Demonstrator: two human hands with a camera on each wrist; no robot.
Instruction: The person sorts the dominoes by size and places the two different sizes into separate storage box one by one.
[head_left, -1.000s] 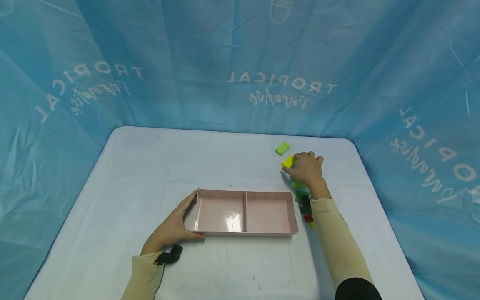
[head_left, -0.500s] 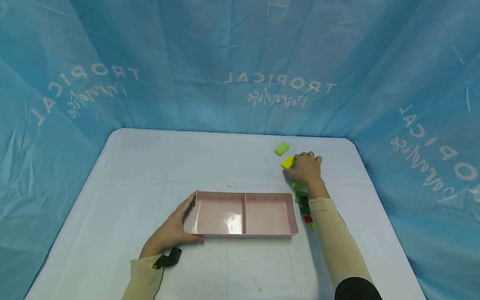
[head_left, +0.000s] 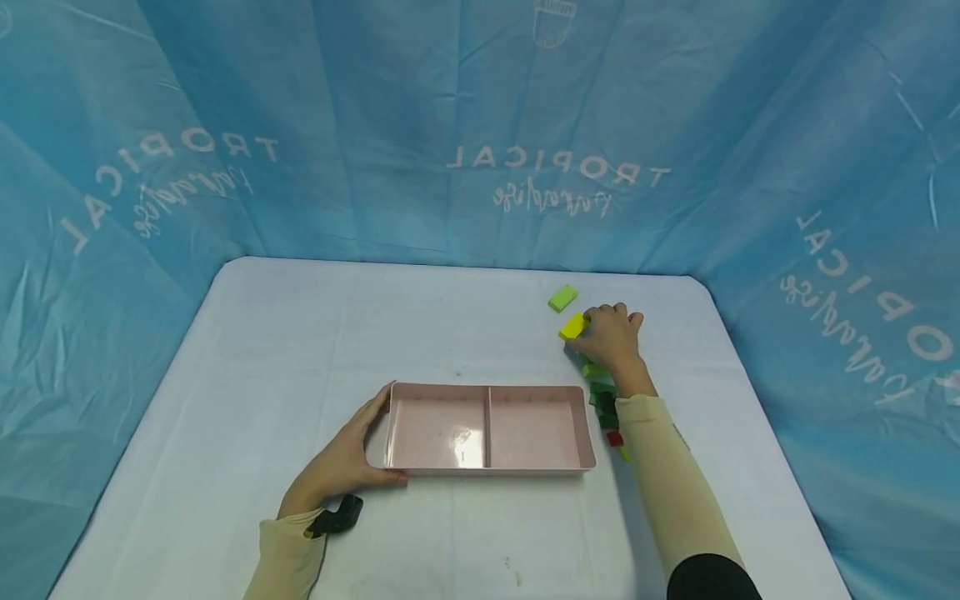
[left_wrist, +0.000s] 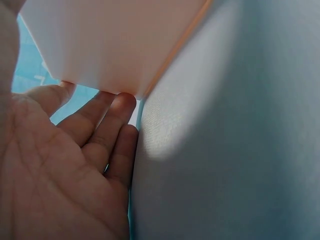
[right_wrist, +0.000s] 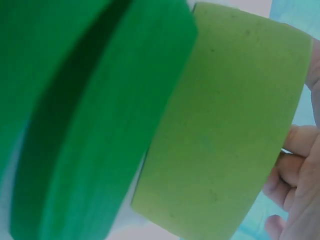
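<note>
Over on the right, the right hand has thumb and fingertips pinching a yellow block, which sits toward the far right part of the white-covered table; whether it is lifted clear of the cloth, one cannot tell. Just beyond it lies a lime-green block, set at a slant. Below the wrist, a line of pieces runs toward the near side: a light green block, then a dark green block, a red block and a small yellow piece, partly tucked behind the tan right sleeve.

And on the other side, the left hand grips the left end of a pink two-compartment tray, thumb at the near corner, fingers spread to the far one; the left wrist view has its fingertips touching the tray's end. A divider splits the tray crosswise, and light glints off the left floor.

Up close in the right wrist view, a broad light green face fills the middle beside a deeper green piece, the hand's fingers bent at the right edge. Behind everything hangs a blue curtain with mirrored "TROPICAL paradise" lettering.
</note>
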